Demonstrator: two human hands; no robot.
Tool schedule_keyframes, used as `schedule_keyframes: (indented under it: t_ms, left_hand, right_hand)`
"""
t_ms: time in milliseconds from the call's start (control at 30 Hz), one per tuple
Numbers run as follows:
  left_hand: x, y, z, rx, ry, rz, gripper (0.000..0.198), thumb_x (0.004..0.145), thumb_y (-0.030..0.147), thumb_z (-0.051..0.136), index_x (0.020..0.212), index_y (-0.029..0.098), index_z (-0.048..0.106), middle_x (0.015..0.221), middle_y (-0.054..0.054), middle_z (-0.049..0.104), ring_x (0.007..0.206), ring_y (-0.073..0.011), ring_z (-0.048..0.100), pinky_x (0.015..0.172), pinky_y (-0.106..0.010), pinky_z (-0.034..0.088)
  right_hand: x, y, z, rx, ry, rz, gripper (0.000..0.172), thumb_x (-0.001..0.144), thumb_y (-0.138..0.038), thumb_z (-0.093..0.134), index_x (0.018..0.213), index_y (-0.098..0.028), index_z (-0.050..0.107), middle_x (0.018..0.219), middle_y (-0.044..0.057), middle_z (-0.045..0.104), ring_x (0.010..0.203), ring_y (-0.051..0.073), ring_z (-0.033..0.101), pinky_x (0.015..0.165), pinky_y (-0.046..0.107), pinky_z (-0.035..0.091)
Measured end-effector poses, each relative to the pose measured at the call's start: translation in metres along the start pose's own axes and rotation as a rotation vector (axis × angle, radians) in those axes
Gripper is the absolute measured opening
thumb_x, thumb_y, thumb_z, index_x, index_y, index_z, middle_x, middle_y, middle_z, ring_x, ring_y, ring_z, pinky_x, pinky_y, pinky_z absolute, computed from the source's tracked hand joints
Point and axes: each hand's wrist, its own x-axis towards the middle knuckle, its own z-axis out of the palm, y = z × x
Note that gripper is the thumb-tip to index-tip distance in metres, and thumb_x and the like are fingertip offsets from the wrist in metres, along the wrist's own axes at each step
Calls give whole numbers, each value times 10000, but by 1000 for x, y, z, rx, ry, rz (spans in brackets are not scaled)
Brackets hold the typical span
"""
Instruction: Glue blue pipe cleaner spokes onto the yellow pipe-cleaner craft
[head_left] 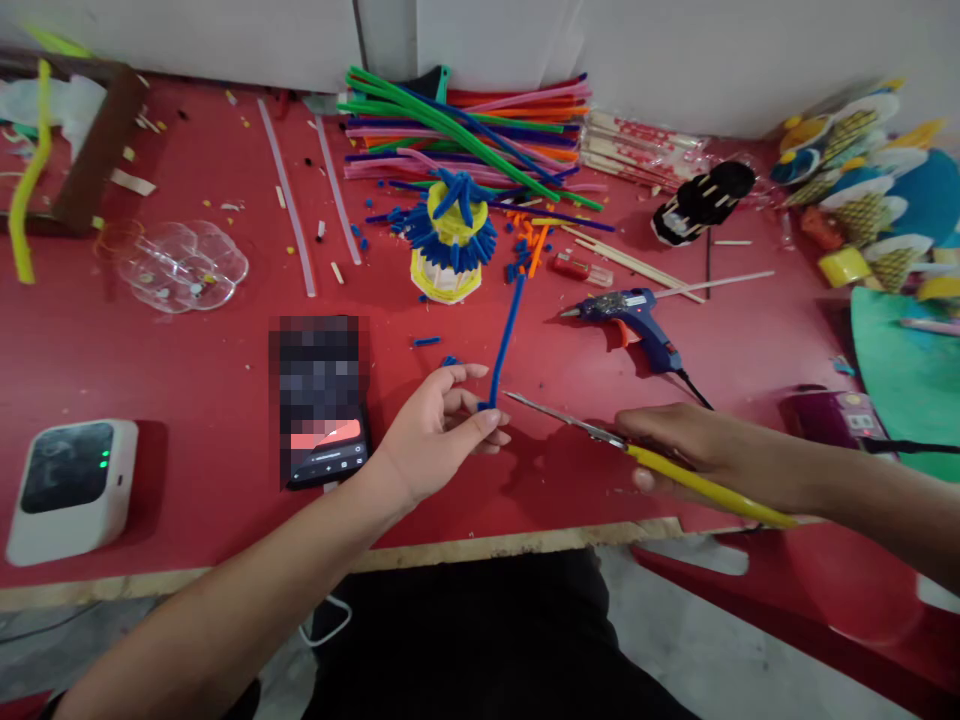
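Between thumb and fingers, my left hand (442,430) pinches the lower end of a blue pipe cleaner (508,335), which stands up from the fingertips. My right hand (697,450) is wrapped round yellow-handled scissors (592,428), whose blades point left, the tips a little to the right of the pipe cleaner. Beyond my hands stands a small blue, yellow and white tiered pipe-cleaner model (454,240). Short blue cut pieces (448,361) lie on the red table near my left hand.
A glue gun (626,315) lies right of centre, its cord running toward me. Colourful pipe cleaners (465,130) are heaped at the back. On the left are a phone (322,400), a clear flower-shaped tray (184,265) and a white device (71,490). A black model (701,200) stands back right.
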Motion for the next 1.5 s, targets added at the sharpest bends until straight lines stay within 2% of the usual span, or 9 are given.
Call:
schedule_keyframes:
  t_ms: [300,533,667,800,1033,1167,1333,1433,1500]
  left_hand:
    - [0,-1,1,31,-73,6,378,902,34,673,1253,166,623,734,64,640,671,-103,740,665,-212,615]
    - [0,0,0,68,-85,4,373,880,49,685,1231,168,641,730,69,624,664,-111,750,645,-211,604]
    - [0,-1,0,85,-93,17,369,864,62,697,1210,177,640,727,73,623,663,-120,760,645,-218,603]
    - [1,-3,-1,136,-98,29,375,864,56,685,1216,169,621,730,63,650,653,-125,763,642,-222,606]
    - [0,-3,-3,259,-89,-7,381,882,54,684,1238,160,596,706,57,662,640,-134,764,619,-216,588]
    - [-3,0,-3,259,-83,-16,415,890,39,677,1272,157,569,690,68,646,626,-123,752,602,-201,576]
    - [-3,1,-1,180,-37,24,441,901,60,679,1305,162,534,714,58,667,659,-133,762,656,-229,614]
    - [-1,1,0,57,23,112,397,902,109,704,1265,173,557,765,46,691,710,-131,766,717,-251,637]
    - [0,0,-1,-6,56,171,368,897,137,718,1238,178,587,794,39,708,744,-127,766,748,-254,638]
  right_hand:
    - [2,-8,-2,-12,-57,56,455,902,-664,536,751,-236,502,784,59,623,678,202,559,638,348,436]
    - [4,-8,-7,12,-47,43,346,893,-505,577,693,-247,463,732,48,647,656,190,593,620,320,423]
    - [5,2,-6,-39,-7,-2,370,910,-524,569,689,-239,488,702,37,645,611,165,563,587,294,400]
    - [7,5,-6,-74,7,-27,514,892,-663,594,643,-235,455,637,8,579,561,137,484,564,285,365]
    - [10,9,2,-27,-51,-13,555,889,-720,597,649,-230,496,645,6,570,589,151,529,577,296,372]
    - [10,22,11,-37,-4,-27,544,904,-686,610,634,-234,475,648,4,579,605,160,554,588,302,389]
    - [4,32,5,-321,62,-52,351,914,-528,632,734,-233,571,724,30,649,623,182,596,585,309,384]
    - [-3,35,0,-537,120,-76,192,896,-406,620,839,-224,636,759,51,687,602,201,616,558,319,356]
    - [-9,35,-2,-580,185,-100,140,865,-354,630,872,-219,667,780,71,714,621,223,648,555,328,362]
